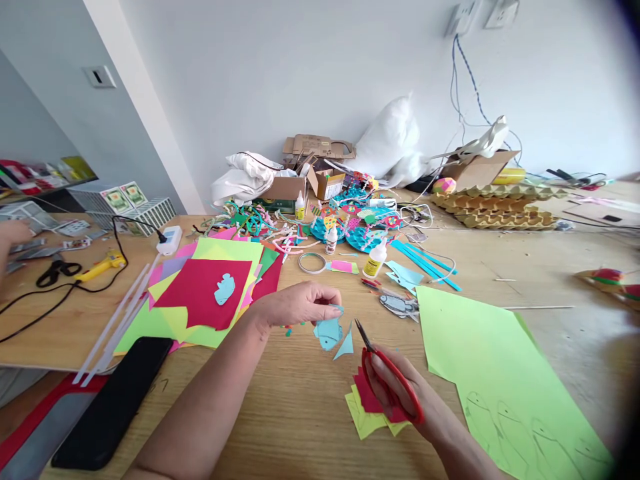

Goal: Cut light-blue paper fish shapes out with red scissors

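My left hand (pixel 305 301) pinches a light-blue paper fish (pixel 329 333) with a small eye drawn on it. Beside it is a pointed blue paper scrap (pixel 345 345); whether it lies on the table or hangs in the air I cannot tell. Red-handled scissors (pixel 393 383) are in my right hand (pixel 400 387), their dark blades nearly closed and pointing up toward the scrap. Under that hand lie red and yellow paper pieces (pixel 364 412). Another blue paper fish (pixel 225 289) rests on red paper (pixel 207 283) to the left.
Green paper with drawn fish (pixel 505 380) covers the right side. A black phone (pixel 113 400) lies at front left. Glue bottles (pixel 375 259), a tape roll (pixel 312 263) and egg trays (pixel 495 207) stand farther back. Another person's hand (pixel 17 232) shows at far left, near a yellow glue gun (pixel 103 265).
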The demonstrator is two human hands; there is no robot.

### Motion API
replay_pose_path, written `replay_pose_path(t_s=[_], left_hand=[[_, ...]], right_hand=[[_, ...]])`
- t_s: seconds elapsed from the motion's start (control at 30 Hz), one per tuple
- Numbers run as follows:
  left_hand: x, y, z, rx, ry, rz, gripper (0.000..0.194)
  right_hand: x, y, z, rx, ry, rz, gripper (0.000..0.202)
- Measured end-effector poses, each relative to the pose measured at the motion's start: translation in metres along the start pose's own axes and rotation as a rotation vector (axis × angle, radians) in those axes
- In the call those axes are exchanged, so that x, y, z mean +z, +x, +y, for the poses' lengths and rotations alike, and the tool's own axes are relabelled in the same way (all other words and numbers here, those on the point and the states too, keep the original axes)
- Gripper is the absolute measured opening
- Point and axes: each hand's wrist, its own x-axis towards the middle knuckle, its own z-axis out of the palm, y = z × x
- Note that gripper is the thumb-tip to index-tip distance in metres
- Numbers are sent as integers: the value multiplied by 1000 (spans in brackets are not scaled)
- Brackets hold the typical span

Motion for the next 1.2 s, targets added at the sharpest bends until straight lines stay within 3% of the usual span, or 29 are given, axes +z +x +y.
replay_pose_path(t_s=[0.13,0.2,0.3,0.47,0.6,0.73,0.87,0.93,1.07,1.2], left_hand=[[-1,-3,3,-21,-47,53,15],[0,-3,3,-9,-51,100,12],[3,-1,4,38,-18,176,7],[9,-6,11,68,51,230,14],[11,-12,17,87,122,245,21],[8,-12,17,101,111,251,23],[1,-9,10,204,-29,508,32],[-1,-7,8,262,-120,577,30],[9,0,6,254,-278,539,35],[23,8,8,233,-278,600,26]], right_hand=[[-15,0,-11,113,-17,-76,45],[-23,5,-23,14,-17,-85,48],[-27,19,-47,-112,-22,27,34],[-6,46,-85,-191,-82,116,24],[10,58,-101,-252,-127,40,17],[12,63,-105,-212,-117,7,16],[9,68,-100,-250,89,149,19],[10,70,-97,-307,217,259,21],[21,73,-96,-390,316,381,21],[34,73,-95,-351,372,361,22]])
